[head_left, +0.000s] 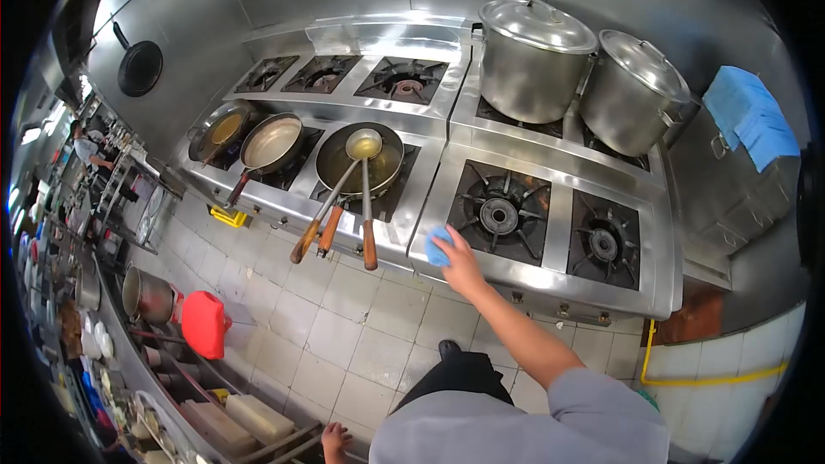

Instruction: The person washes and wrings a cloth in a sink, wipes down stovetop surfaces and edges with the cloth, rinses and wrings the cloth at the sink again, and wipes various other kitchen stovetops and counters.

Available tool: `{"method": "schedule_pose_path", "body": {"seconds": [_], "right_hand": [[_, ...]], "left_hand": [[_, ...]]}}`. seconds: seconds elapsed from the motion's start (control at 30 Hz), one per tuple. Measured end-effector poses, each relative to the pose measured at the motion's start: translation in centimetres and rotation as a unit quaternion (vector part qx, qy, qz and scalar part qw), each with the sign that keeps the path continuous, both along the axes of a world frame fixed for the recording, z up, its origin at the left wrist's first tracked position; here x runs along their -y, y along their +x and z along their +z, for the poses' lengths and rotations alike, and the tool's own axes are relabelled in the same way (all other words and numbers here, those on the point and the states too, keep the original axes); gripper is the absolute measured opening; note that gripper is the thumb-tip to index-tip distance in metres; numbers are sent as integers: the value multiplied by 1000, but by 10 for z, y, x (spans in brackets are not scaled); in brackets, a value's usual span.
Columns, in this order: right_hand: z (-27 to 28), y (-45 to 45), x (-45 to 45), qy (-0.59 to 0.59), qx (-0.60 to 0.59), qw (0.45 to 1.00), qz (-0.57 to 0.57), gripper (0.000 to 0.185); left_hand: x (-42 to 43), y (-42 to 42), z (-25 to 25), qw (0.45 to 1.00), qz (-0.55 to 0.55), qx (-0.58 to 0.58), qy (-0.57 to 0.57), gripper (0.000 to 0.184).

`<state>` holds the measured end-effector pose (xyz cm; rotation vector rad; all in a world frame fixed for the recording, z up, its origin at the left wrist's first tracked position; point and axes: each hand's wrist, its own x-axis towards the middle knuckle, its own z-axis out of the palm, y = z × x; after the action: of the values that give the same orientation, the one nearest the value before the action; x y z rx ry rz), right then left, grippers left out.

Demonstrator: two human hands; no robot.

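My right hand (459, 263) is closed on a folded blue cloth (436, 245) at the front edge of the steel stove (423, 228). To its left, a dark pan (331, 156) with liquid in it sits on a burner. A ladle (365, 146) and a second long tool with a wooden handle (302, 245) rest across that pan, their handles jutting over the front edge. Just right of the cloth lies a bare burner (498, 216). Low in the view, my left hand (335, 441) hangs by my side, its fingers loosely bent and apart, with nothing visible in it.
Two lidded stockpots (534, 69) (632, 103) stand on the back right burners. Further left are a light frying pan (272, 143) and another pan (225, 129). Blue cloths (749, 116) hang at right. A red container (204, 324) and shelving flank the tiled floor (378, 352). A person (90, 153) stands far left.
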<state>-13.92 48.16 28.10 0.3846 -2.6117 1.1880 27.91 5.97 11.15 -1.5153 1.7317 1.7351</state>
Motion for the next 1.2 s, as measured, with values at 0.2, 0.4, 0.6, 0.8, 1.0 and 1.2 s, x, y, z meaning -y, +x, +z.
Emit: {"method": "schedule_pose_path", "body": {"seconds": [0.2,0.4,0.6,0.8,1.0,1.2], "right_hand": [[-60,-85,50,212,-25,975,59,47],[-86,-83,52,240,19,967,81,51],[-86,-153,57,252,79,964,-39,65],[-89,-305,0,270,143,947,-101,72],[-101,-354,-12,271,95,945,-157,70],[-80,-151,73,285,111,952,-34,74]], "left_hand": [[14,65,-25,922,-310,3,-233,26],[-30,23,9,981,-179,58,-44,26],[3,-42,15,975,-218,27,-29,28],[81,-164,6,998,31,-31,49,38],[73,-246,65,994,-45,-99,32,42],[72,-159,12,980,-182,-20,75,32]]}}
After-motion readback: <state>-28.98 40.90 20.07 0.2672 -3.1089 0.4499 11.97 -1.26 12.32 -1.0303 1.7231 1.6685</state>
